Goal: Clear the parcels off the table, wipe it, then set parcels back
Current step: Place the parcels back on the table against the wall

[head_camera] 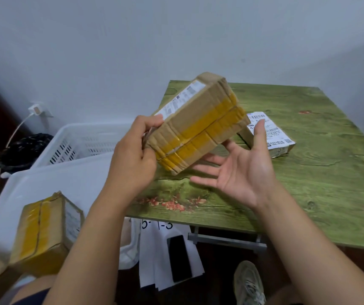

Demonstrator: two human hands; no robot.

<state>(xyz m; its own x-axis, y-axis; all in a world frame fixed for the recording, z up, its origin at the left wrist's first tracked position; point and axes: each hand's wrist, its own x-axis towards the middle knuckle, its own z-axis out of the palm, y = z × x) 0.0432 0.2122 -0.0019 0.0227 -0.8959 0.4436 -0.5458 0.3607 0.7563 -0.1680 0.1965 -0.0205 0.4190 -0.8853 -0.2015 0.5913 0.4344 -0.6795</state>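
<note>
My left hand [132, 153] grips the near end of a flat cardboard parcel [198, 126] sealed with yellow tape, held tilted in the air over the left edge of the green table [308, 172]. A white label shows on the parcel's upper face. My right hand [240, 170] is spread palm up just under and right of the parcel, apart from it. A second small parcel [273, 137] with a white label lies on the table behind my right hand. Another yellow-taped parcel [44, 234] sits in the white crate at lower left.
Two white plastic crates [84, 146] stand left of the table. A black bin bag [26, 150] and a charger with a cable are by the wall. Under the table edge lie white papers, a black phone [178, 258] and my shoe [249, 282].
</note>
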